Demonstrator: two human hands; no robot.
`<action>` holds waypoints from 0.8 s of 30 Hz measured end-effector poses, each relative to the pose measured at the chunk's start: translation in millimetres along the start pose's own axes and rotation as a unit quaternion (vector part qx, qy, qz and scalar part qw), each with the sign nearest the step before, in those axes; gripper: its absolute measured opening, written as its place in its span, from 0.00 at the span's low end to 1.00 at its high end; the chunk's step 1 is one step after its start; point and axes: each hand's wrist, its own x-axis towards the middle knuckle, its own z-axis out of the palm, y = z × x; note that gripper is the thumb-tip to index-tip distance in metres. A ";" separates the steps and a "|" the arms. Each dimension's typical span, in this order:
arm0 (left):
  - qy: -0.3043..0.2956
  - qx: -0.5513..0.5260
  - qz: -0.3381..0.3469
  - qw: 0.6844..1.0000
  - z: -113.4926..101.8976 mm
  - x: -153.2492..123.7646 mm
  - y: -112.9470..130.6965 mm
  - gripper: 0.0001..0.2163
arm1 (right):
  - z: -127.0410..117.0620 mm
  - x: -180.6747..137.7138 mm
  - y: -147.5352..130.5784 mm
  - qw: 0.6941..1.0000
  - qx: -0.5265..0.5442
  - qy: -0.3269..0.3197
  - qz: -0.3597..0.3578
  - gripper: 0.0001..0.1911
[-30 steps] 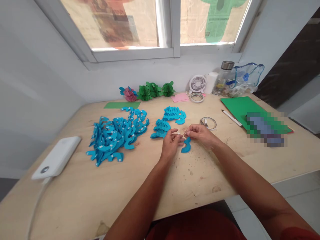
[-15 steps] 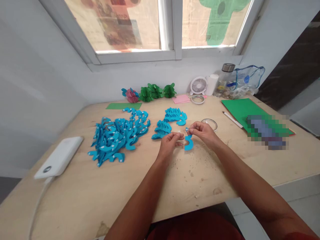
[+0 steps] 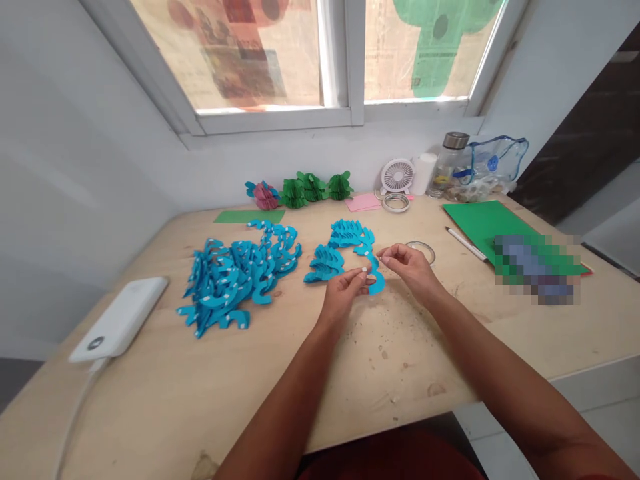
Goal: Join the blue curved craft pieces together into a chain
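Note:
Both my hands meet over the middle of the wooden table (image 3: 210, 400). My left hand (image 3: 345, 293) pinches the lower end of a curved blue paper cutout (image 3: 377, 279). At the cutout's upper end my right hand (image 3: 411, 265) has its fingertips pinched together. Just behind the hands lie two small stacks of the same blue cutouts (image 3: 340, 250). A big heap of blue cutouts with white tabs (image 3: 235, 277) is spread to the left.
A white power bank (image 3: 120, 320) with a cable lies at the left edge. Tape rolls (image 3: 423, 250), a white pen (image 3: 465, 243) and green sheets (image 3: 483, 223) are on the right. Paper ornaments (image 3: 300, 190), a small fan (image 3: 397, 177), a bottle (image 3: 447, 163) and a clear pouch line the wall.
The blue cutout has come up from the tabletop and moved slightly right; my left hand now grips its lower end and my right hand sits at its top.

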 end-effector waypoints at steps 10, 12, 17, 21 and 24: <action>0.012 -0.011 0.076 0.997 1.5 -1.5 0.5 0.16 | 1.8 -0.5 4.5 0.995 0.019 -0.043 0.089 0.08; 0.007 -0.001 0.089 0.996 1.5 -1.7 0.0 0.15 | 1.8 0.1 6.6 0.995 0.018 -0.042 0.091 0.08; -0.008 0.012 0.108 0.994 2.1 -3.3 1.3 0.15 | 1.6 1.4 10.7 0.995 0.004 -0.037 0.092 0.07; -0.012 0.021 0.114 0.993 1.7 -4.2 2.9 0.15 | 2.8 0.7 8.3 0.995 -0.006 -0.033 0.093 0.08; -0.011 0.027 0.115 0.993 0.9 -4.3 3.0 0.15 | 3.7 0.0 5.6 0.995 -0.008 -0.035 0.098 0.08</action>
